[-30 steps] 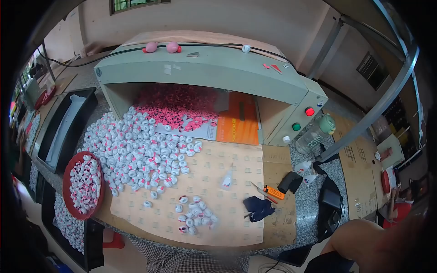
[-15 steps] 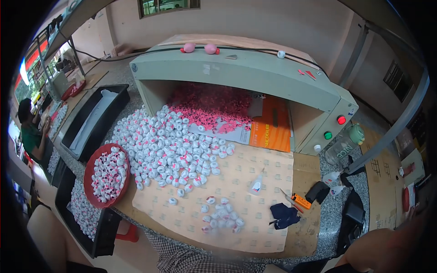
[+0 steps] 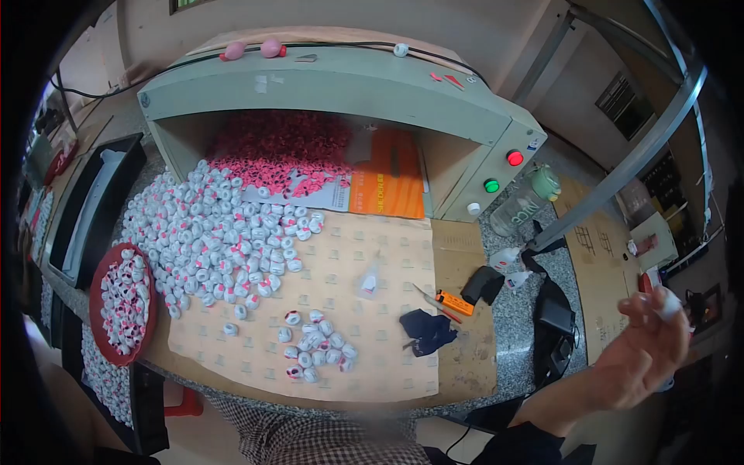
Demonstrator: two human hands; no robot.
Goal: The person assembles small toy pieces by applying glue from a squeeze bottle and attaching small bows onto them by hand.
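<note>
Our right hand (image 3: 639, 353) is raised at the far right, palm turned up, fingers loosely spread and partly bent, with no object visible in its grip (the white patch at one fingertip looks like tape). Our left hand is outside the view, so we cannot tell whether it is open or closed.

The small cluster of white-and-pink pieces (image 3: 318, 347) lies on the patterned paper (image 3: 372, 240), well to the left of the right hand and close to our edge of the table (image 3: 511, 364). The cluster is roughly round, without a clear long axis. Of our hands, only the right can be placed; we cannot judge which is nearer.

Between cluster and hand lie the dark cloth (image 3: 428, 332), the orange cutter (image 3: 455, 302) and the black case (image 3: 554, 319), the last being nearest the hand. The cutter's long axis slants from far left to near right. Beyond the cluster stands a small clear bottle (image 3: 369, 282); the larger heap (image 3: 209, 240) spreads to the far left, beside the red bowl (image 3: 98, 310).
</note>
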